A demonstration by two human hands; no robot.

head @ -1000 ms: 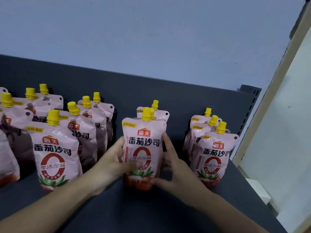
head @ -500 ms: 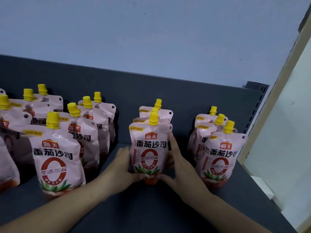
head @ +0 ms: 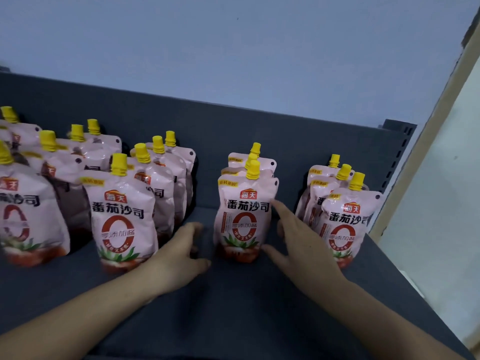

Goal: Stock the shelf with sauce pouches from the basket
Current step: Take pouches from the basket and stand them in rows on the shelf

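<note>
L hand (head: 184, 253) sits low over the shelf (head: 233, 307), just left of the mid pouch (head: 242, 211). Fingers loose & slightly bent, thumb out toward the pouch base, holding nothing; a thin strip of shelf shows btwn hand & pouch. R hand (head: 301, 242) is on the other side, fingers spread & fairly straight, index tip up by the pouch's right edge at label height, thumb near its lower right corner. Blurred there, so can't tell if either touches; it grips nothing. Mid pouch stands upright on the shelf, yellow cap (head: 253, 169) up, at the front of a short row w/ more close behind. R row (head: 345, 219) stands just past the R hand. L pouches (head: 122, 216) stand in several rows, the front one next to the L wrist. Dark back panel (head: 233, 126) runs behind all.
</note>
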